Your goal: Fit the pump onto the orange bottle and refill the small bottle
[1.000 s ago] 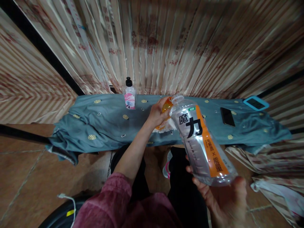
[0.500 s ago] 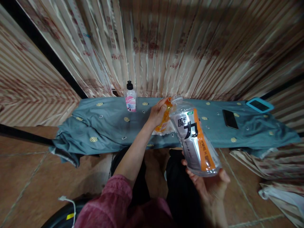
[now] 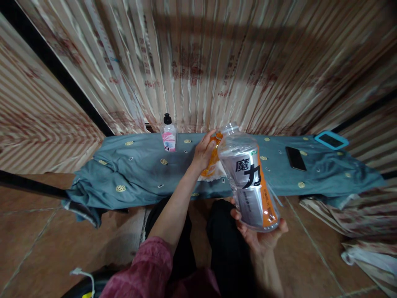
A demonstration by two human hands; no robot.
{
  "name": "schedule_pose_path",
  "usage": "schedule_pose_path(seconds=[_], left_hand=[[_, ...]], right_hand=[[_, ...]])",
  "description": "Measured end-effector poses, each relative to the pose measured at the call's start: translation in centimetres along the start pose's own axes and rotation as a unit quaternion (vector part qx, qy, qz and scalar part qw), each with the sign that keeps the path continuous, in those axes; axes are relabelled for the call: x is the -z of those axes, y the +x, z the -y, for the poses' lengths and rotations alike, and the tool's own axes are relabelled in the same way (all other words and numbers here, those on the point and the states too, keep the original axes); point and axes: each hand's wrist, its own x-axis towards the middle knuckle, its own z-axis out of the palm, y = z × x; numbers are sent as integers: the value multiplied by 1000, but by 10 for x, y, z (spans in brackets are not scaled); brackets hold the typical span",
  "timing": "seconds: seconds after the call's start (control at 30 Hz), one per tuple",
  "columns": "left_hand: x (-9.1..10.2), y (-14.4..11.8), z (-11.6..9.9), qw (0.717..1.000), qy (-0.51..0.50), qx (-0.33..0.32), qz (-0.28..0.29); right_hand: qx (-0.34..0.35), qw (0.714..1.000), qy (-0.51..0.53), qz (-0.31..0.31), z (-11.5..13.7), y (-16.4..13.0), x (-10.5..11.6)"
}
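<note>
My right hand (image 3: 259, 238) grips the base of a large clear plastic bottle (image 3: 248, 182) with a silver and orange label. The bottle tilts, its uncapped neck up and to the left. Beyond it, my left hand (image 3: 204, 153) is closed around a smaller bottle of orange liquid (image 3: 213, 155), which the big bottle partly hides. Under the orange bottle lies a white cloth or tissue (image 3: 217, 173), partly covered. To the left of my left hand, a clear bottle with a black cap and pink label (image 3: 169, 136) stands upright.
A green patterned cloth (image 3: 139, 165) covers the low bench. On its right lie a black phone (image 3: 295, 158) and a blue-framed device (image 3: 331, 140). Striped curtains (image 3: 198, 62) hang behind and at the sides. A white cable (image 3: 85, 274) is at lower left.
The big bottle and my right hand have shifted slightly left, and the bottle stands a little more upright. My left hand stays on the orange bottle. The camera view has shifted slightly.
</note>
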Motion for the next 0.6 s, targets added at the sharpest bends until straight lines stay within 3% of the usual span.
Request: schedule_pose_path(seconds=[0.23,0.37,0.5,0.6], left_hand=[[9,-7,-7,996,-9,-19,-92],[20,-28,-26,982,-98,-29,-156],[20,-75,-55,962,-242,12,-125],[18,-111,-72,943,-311,95,-68]], right_hand=[[-15,999,28,34,-9,6,-6],[-22,997,35,61,-14,7,-9],[-22,995,32,91,-23,12,-11],[-32,994,18,101,-34,16,-8]])
